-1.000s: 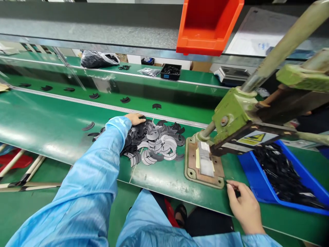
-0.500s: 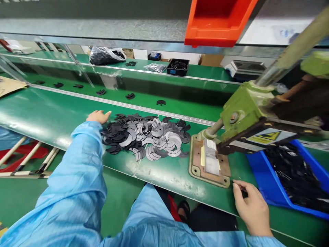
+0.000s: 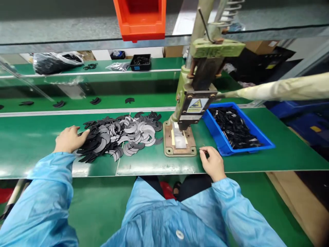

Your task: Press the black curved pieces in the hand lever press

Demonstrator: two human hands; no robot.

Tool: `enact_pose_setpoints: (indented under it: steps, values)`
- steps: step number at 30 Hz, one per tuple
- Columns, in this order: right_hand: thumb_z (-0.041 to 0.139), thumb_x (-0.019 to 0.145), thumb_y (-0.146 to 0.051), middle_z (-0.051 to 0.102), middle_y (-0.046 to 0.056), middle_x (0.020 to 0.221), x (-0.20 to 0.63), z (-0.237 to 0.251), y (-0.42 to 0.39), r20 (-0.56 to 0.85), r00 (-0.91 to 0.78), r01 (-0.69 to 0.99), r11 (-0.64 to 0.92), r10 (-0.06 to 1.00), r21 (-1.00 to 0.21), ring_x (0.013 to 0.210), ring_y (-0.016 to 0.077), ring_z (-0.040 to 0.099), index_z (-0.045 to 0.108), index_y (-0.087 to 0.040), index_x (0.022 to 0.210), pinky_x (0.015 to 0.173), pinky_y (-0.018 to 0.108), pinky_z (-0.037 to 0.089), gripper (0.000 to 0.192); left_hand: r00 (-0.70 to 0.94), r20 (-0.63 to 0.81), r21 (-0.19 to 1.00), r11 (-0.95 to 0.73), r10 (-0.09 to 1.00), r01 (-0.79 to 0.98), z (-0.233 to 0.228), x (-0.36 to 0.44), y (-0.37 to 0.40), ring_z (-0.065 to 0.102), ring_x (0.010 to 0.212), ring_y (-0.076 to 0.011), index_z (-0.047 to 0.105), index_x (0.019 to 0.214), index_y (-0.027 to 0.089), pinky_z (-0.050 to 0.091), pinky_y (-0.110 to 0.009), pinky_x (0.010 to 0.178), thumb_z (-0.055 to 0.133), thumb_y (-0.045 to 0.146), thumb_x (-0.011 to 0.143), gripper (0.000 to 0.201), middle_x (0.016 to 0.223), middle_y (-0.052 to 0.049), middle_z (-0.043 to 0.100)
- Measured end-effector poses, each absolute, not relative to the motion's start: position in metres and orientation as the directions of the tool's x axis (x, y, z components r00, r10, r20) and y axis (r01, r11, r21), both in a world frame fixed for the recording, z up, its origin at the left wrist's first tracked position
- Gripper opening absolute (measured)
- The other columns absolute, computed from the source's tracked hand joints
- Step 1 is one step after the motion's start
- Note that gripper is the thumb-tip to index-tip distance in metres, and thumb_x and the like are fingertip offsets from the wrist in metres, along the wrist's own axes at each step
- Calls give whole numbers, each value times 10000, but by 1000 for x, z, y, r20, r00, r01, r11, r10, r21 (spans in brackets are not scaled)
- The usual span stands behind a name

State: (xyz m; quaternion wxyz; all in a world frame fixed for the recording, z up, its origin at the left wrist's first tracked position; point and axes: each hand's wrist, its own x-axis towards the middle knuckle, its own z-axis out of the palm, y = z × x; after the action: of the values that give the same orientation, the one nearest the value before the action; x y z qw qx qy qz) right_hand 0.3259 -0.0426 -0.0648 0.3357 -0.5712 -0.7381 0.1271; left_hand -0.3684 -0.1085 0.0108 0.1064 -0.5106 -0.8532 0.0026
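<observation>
A heap of crescent-shaped pieces (image 3: 128, 132), black and grey, lies on the green work surface. At its left end is my left hand (image 3: 70, 139), fingers apart, with the thumb against the black pieces; no piece shows in its grip. Just right of the base plate (image 3: 168, 145) of a green hand press (image 3: 183, 87), my right hand (image 3: 212, 163) rests with thumb and index finger pinched together. Whatever may be between those fingertips is too small to name. A pale metal block (image 3: 180, 141) sits on the base plate under the press head.
A blue bin (image 3: 246, 151) full of black parts stands right of the press. Its long lever (image 3: 282, 87) reaches out to the right. Behind, several black crescents lie along a green strip (image 3: 110, 103). An orange bin (image 3: 144, 36) hangs overhead.
The view has swung to the right, bringing the whole press and blue bin into sight. My left hand has come nearer the heap's left end. My right hand stays pinched beside the press base.
</observation>
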Motion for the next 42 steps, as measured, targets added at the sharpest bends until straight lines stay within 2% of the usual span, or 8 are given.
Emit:
enact_pose_setpoints:
  steps: [4,9,16,23,28,32,35,42]
  values:
    - [514,1037,-443,758,105,1021,324,-64,-46,370,-100,717,324,924,-617,988,267,692,708,-236,1038,962,461,548,284,-150,274,18,151,950,988,21,-244,-96,554,1506,-342,673,1418,157,406,-487,1301,403,652,1014,694,1524,-172,673]
    - [483,1059,-431,758,96,1027,323,-58,-56,387,-119,662,364,914,-656,1019,245,690,699,-249,992,962,431,553,291,204,209,103,-229,956,968,-13,-88,-99,322,1681,-336,642,1522,268,258,-548,1381,448,613,1049,616,1671,-94,569]
    - [511,1056,-447,752,74,976,332,-48,-71,431,-121,586,415,894,-696,962,212,694,698,-255,990,922,406,586,276,234,221,83,-257,947,963,-52,-23,-100,259,1700,-397,568,1634,278,132,-703,1371,422,539,1071,638,1695,-129,536]
    - [521,1043,-490,735,89,1031,379,-10,-52,438,19,578,348,899,-738,890,201,661,707,-235,1080,853,407,584,317,207,294,139,-257,933,956,-57,-16,-129,319,1682,-374,610,1582,309,145,-671,1381,496,489,1057,566,1619,-120,622]
    - [565,1012,-492,750,43,915,405,15,-14,338,28,617,250,941,-746,778,158,647,687,-209,1061,738,332,573,312,203,313,192,-271,928,943,-61,-16,-136,386,1654,-354,684,1463,333,185,-625,1390,526,470,1046,467,1550,-93,682]
    - [560,1013,-458,759,96,1018,430,34,20,322,98,718,157,942,-678,969,215,661,684,-185,1074,959,428,592,305,196,325,231,-279,925,932,-63,-17,-133,423,1629,-375,705,1429,311,249,-634,1369,541,473,1026,465,1511,-121,703]
    - [594,995,-442,698,204,1281,451,39,40,331,178,798,61,927,-599,1295,337,561,670,-140,1191,1222,622,435,368,187,327,249,-275,926,929,-65,-18,-131,466,1600,-380,708,1413,333,294,-639,1349,544,478,1018,452,1482,-122,718]
    - [824,843,-496,483,215,1649,459,13,44,202,63,894,34,977,-446,1634,446,286,497,-146,1545,1377,694,201,850,187,320,252,-274,929,928,-68,-20,-130,478,1591,-360,717,1334,324,317,-591,1349,513,506,1042,400,1473,-104,716]
